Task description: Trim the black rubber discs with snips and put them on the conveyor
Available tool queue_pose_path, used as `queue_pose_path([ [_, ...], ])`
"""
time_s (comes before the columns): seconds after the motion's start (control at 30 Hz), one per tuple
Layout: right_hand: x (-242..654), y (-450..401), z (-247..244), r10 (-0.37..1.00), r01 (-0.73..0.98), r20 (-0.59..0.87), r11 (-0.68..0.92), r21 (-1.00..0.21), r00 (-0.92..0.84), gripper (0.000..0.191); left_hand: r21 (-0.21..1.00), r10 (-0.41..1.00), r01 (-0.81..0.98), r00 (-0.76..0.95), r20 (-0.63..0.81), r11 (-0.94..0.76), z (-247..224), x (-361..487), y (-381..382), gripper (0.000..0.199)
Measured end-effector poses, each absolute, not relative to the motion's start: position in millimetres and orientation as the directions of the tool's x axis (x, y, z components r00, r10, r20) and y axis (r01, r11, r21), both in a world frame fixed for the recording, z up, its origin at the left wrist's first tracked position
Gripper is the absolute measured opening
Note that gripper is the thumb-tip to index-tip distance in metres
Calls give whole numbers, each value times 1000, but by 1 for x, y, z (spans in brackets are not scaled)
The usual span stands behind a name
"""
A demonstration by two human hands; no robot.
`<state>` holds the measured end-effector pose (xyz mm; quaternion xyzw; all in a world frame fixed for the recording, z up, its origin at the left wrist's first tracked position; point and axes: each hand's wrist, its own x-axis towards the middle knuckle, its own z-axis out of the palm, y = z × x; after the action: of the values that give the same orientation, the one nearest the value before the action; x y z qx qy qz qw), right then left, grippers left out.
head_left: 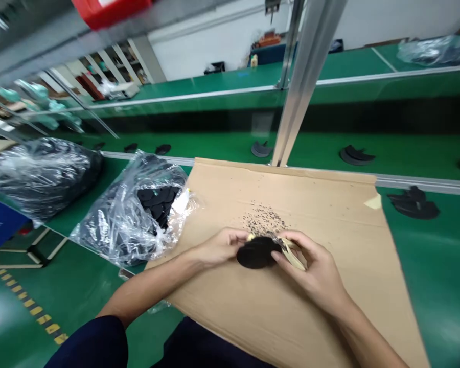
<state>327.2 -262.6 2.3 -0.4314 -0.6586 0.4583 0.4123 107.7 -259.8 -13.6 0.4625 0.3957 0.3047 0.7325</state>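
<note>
The left hand point(223, 248) pinches a flat, rounded black piece point(254, 254) by its edge, likely to steady it against the tool. The right hand point(317, 267) grips pale-handled nippers point(292, 254), its thumb near the piece, seemingly so their head meets the rim. The piece lies between both hands, above a cardboard sheet point(245, 312) that apparently catches the black scraps point(266, 217) just beyond them.
</note>
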Motion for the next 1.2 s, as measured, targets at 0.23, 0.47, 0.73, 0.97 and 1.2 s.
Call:
queue_pose_path([
  [0.23, 328, -260, -6, 986, 139, 130, 145, -980, -108, 34, 958, 719, 184, 633, -287, 220, 38, 72, -233, 51],
  [0.47, 331, -261, -13, 985, 157, 170, 173, -972, -29, 22, 491, 966, 832, 235, 106, -257, 70, 42, -101, 12],
  [0.73, 328, -270, -16, 967, 236, 246, 255, -938, -67, 21, 453, 997, 889, 44, 62, -68, 27, 64, 3, 26],
  [0.97, 332, -268, -15, 969, 267, 244, 245, -932, -38, 24, 632, 1000, 774, -25, -9, 25, -7, 123, 28, 37],
  [1.2, 333, -264, -11, 983, 170, 178, 181, -969, -37, 20, 828, 997, 561, -58, 58, -16, 26, 108, -15, 27],
])
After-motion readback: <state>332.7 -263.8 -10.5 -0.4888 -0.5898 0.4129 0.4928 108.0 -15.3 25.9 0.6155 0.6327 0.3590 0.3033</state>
